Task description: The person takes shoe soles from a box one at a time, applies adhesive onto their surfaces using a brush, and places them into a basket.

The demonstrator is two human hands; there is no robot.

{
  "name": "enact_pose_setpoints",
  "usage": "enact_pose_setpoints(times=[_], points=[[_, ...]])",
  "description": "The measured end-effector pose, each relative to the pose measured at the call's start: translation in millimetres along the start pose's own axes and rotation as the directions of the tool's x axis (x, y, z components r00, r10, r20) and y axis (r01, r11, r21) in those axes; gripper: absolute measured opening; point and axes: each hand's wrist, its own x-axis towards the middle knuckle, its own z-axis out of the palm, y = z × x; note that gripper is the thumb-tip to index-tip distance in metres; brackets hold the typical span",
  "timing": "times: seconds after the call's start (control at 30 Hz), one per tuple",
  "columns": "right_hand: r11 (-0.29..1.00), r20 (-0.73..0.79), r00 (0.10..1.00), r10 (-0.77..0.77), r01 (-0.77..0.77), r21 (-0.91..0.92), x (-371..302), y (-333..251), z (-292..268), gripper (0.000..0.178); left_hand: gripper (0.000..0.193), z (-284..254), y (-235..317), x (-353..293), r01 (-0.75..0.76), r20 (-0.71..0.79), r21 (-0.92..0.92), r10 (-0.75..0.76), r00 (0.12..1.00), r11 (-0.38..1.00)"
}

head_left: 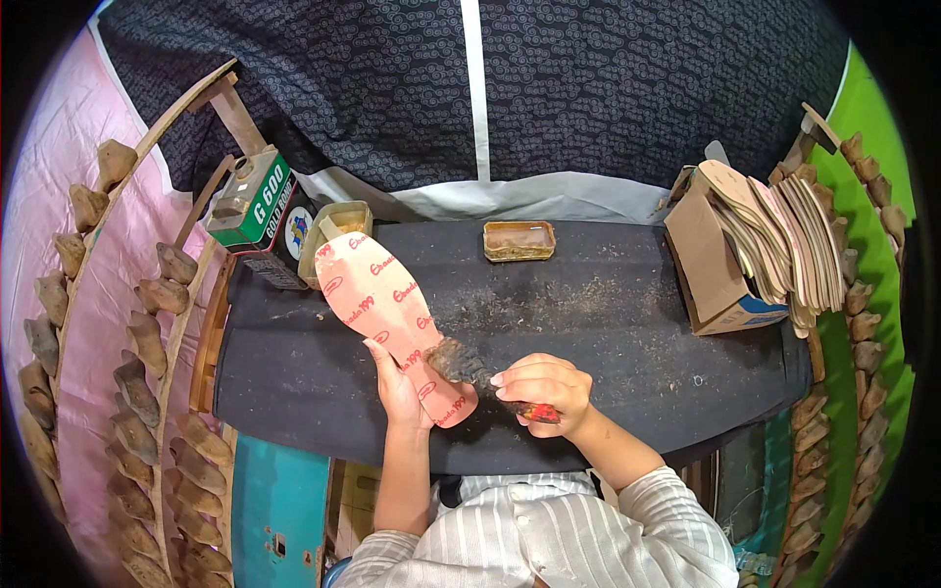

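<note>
My left hand (400, 390) holds a pink shoe insole (384, 306) with red print by its near end, tilted up over the dark work table (627, 314). My right hand (542, 389) grips a brush with a red handle (537, 412). Its dark, glue-caked bristles (459, 363) rest against the insole's lower right edge.
A green glue can (253, 201) and a small container (335, 223) stand at the table's back left. A flat amber tin (519, 240) sits at the back middle. A cardboard box with a stack of insoles (774, 245) is at the right. Racks of wooden shoe lasts (147, 343) line both sides.
</note>
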Motion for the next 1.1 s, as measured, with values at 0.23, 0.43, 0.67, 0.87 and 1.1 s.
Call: enact_pose_setpoints(times=[0.23,0.43,0.67,0.87,1.1], points=[[0.996,0.054,0.997,0.064,-0.067,0.061,-3.9,-8.9,-0.9,0.031,0.065,-36.1,-2.3,21.9,-0.013,0.132,0.037,0.008,0.991,0.999],[0.999,0.011,1.000,0.016,-0.017,0.034,1.8,-2.3,-4.9,0.022,0.064,-26.7,-6.8,12.4,0.008,0.184,0.009,-0.010,0.983,1.000],[0.997,-0.005,0.998,-0.061,0.061,-0.037,3.0,2.0,-3.1,0.020,0.064,-15.2,-6.1,6.7,-0.028,0.163,0.043,0.021,0.986,0.999],[0.999,0.053,0.998,-0.026,0.024,0.044,-7.1,-4.1,-3.1,0.022,0.061,-34.0,-9.9,22.2,0.021,0.167,0.023,-0.024,0.986,1.000],[0.994,-0.020,0.996,-0.087,0.085,-0.063,10.9,1.1,-7.8,0.019,0.058,-18.4,-14.6,1.1,0.089,0.257,0.205,-0.141,0.956,0.975]])
